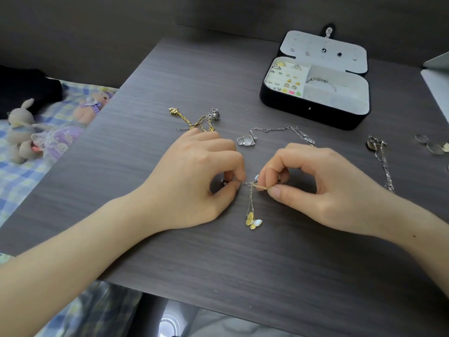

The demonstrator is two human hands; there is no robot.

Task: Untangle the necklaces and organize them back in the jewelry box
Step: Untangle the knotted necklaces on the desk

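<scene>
Head view: the worktop fills most of what you see, with a bed and its plush toys off to your left. At the far right stands the box, open with the lid tipped back. Earrings and rings fill its small left compartments and a bangle lies in the big right one. I can make out no necklace in it, so all the putting away looks left to do.

Your left hand and right hand meet low over the middle of the worktop. Beyond your left hand a gold-and-silver tangle lies knotted and, I judge, not yet worked on. Beyond your right hand a silver chain with a clear pendant lies loose; one end runs behind that hand, and I cannot tell whether it joins what you hold. Well to the right another silver chain lies apart near a few rings, and it seems free.

Each grip is clamped, thumb against forefinger, on one fine gold chain, with the short stretch between them pulled level. Two strands drop from it to a butterfly pendant resting on the worktop just toward you. A silver strand seems wound in at the knot, so you are mid-untangle and early in the job.
</scene>
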